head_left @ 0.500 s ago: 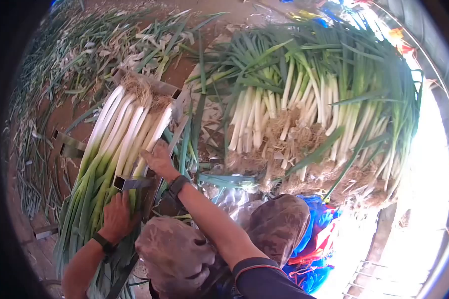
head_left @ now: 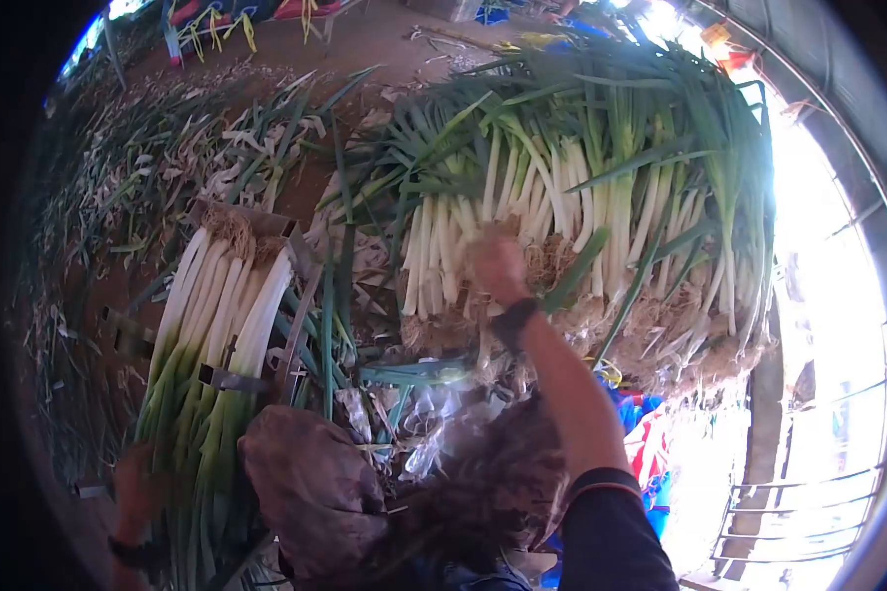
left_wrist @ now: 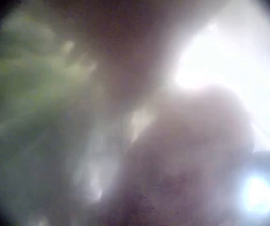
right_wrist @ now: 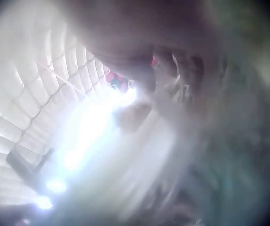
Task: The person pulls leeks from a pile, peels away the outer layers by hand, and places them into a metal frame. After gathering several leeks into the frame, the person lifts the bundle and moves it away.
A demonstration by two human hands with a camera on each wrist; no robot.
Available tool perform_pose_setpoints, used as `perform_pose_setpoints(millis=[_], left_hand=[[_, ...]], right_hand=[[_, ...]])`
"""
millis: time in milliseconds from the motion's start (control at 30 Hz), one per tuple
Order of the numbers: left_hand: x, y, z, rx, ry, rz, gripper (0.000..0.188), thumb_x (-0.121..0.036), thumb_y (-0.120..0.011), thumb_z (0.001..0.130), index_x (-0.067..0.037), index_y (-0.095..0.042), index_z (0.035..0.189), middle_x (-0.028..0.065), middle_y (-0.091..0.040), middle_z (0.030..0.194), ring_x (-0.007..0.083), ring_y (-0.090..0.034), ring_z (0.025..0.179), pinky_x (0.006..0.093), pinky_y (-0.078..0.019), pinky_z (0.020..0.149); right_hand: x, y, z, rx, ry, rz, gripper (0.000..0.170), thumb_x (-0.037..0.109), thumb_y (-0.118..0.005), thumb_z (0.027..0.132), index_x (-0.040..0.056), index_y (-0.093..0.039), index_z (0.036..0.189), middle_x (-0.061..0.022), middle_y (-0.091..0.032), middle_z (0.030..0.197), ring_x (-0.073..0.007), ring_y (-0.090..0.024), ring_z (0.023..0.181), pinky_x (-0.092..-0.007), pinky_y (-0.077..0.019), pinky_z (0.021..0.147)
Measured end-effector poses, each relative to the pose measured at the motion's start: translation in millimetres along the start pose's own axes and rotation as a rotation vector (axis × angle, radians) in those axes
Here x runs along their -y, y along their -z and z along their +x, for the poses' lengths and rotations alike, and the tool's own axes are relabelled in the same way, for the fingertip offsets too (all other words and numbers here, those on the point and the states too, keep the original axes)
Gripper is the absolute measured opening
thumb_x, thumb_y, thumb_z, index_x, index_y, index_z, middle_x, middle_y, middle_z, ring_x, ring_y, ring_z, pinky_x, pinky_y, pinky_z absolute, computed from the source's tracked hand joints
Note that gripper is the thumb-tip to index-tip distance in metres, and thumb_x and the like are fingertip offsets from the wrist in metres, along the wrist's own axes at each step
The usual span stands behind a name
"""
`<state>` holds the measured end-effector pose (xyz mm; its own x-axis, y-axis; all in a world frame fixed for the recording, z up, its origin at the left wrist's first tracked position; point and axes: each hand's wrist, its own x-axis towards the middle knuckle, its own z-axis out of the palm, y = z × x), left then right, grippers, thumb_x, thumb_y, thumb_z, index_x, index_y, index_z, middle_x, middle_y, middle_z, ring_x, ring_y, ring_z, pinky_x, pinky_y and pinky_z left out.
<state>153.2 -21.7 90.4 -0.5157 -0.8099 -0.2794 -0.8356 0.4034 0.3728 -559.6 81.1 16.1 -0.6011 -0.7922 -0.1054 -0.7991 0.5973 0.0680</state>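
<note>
By piled leeks [head_left: 616,192] the right hand [head_left: 500,264] blurs, by green leaves [head_left: 199,463] the left hand [head_left: 136,483], both grips unclear

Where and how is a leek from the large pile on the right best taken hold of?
Probably by the white stem, just above the roots, coming from the near side: stems there look straight and bare, roots lying nearest, while the green leaves overlap beyond.
</note>
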Motion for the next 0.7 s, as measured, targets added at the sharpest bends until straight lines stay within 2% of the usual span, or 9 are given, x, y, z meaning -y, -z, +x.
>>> perform_pose_setpoints(millis=[33,100,167,267,433,467,533,667,700], left_hand=[[44.8,9.9,-20.2,-0.043,0.07,0.112,0.056,-0.014,-0.079,0.071,-0.002,-0.059,0.123,0.0191,-0.059,0.125,0.0353,-0.057,0.114,0.0421,-0.0455,0.097],[89.4,24.9,-54.9,-0.101,0.212,0.261,0.051,-0.016,-0.077,0.076,-0.002,-0.059,0.123,0.0171,-0.061,0.123,0.0322,-0.06,0.111,0.0407,-0.0467,0.095],[103.6,44.2,-87.5,-0.103,0.347,0.224,0.053,-0.021,-0.075,0.079,-0.003,-0.057,0.126,0.0162,-0.059,0.126,0.0318,-0.058,0.115,0.0417,-0.0433,0.098],[95.3,63.4,-133.1,-0.074,0.497,-0.246,0.056,-0.028,-0.072,0.083,-0.004,-0.054,0.131,0.0149,-0.056,0.131,0.0313,-0.055,0.12,0.0431,-0.0382,0.104],[-42.4,49.8,-173.3,0.247,0.515,-1.331,0.062,-0.039,-0.066,0.09,-0.005,-0.048,0.139,0.0126,-0.051,0.139,0.0303,-0.049,0.128,0.0456,-0.0297,0.113],[-80.5,38.5,-173.0,0.344,0.465,-1.371,0.064,-0.042,-0.065,0.091,-0.006,-0.046,0.141,0.0121,-0.05,0.14,0.0302,-0.048,0.13,0.0461,-0.0279,0.115],[-162.2,21.7,-172.8,0.43,0.151,-1.114,0.058,-0.035,-0.066,0.091,-0.005,-0.05,0.138,0.0131,-0.058,0.129,0.0273,-0.053,0.125,0.0407,-0.0398,0.105],[-246.8,-13.0,-141.7,0.603,0.096,-0.849,0.049,-0.029,-0.058,0.098,-0.005,-0.049,0.14,0.0136,-0.057,0.131,0.0275,-0.056,0.121,0.0395,-0.0446,0.098],[-265.2,-19.7,-126.7,0.583,0.067,-0.794,0.046,-0.026,-0.058,0.097,-0.005,-0.05,0.137,0.0138,-0.059,0.128,0.0281,-0.058,0.118,0.0395,-0.0458,0.098]], right_hand=[[-29.3,19.7,-15.1,-0.251,-0.189,0.517,0.025,0.026,-0.057,0.089,0.0052,-0.062,0.102,-0.0182,-0.065,0.103,-0.0326,-0.065,0.094,-0.0432,-0.0534,0.081],[-99.5,12.2,-7.3,-0.31,-0.465,0.444,0.031,0.027,-0.059,0.086,0.0052,-0.063,0.109,-0.0196,-0.065,0.11,-0.0344,-0.064,0.1,-0.0426,-0.0526,0.084],[-138.3,2.7,-22.0,-0.643,-0.48,0.455,0.037,0.025,-0.059,0.084,0.0092,-0.063,0.117,-0.0196,-0.065,0.113,-0.0357,-0.065,0.098,-0.0423,-0.0526,0.083],[-168.4,11.5,-45.5,-0.545,-0.572,0.471,0.039,0.023,-0.059,0.084,0.0105,-0.063,0.121,-0.0183,-0.064,0.114,-0.0359,-0.065,0.096,-0.0432,-0.0525,0.081],[-161.2,-8.6,-72.8,-0.435,-0.421,0.45,0.037,0.024,-0.061,0.084,0.0092,-0.063,0.118,-0.016,-0.061,0.121,-0.0366,-0.065,0.095,-0.0463,-0.0525,0.078],[-145.3,-5.4,-77.3,-0.383,-0.388,0.44,0.038,0.024,-0.062,0.084,0.0088,-0.061,0.119,-0.0157,-0.059,0.125,-0.0368,-0.065,0.094,-0.0473,-0.0526,0.077],[-138.0,-8.7,-77.3,-0.394,-0.383,0.415,0.04,0.024,-0.062,0.084,0.0078,-0.058,0.121,-0.0171,-0.057,0.127,-0.0383,-0.065,0.092,-0.0484,-0.0527,0.077],[-150.3,-17.3,-68.7,-0.583,-0.449,0.419,0.053,0.025,-0.063,0.085,0.005,-0.046,0.13,-0.0224,-0.05,0.131,-0.0421,-0.064,0.092,-0.0501,-0.0528,0.08],[-149.0,5.1,-73.9,-0.363,-0.445,0.57,0.064,0.025,-0.063,0.086,0.0039,-0.037,0.14,-0.0255,-0.046,0.136,-0.0437,-0.06,0.105,-0.05,-0.0514,0.086]])
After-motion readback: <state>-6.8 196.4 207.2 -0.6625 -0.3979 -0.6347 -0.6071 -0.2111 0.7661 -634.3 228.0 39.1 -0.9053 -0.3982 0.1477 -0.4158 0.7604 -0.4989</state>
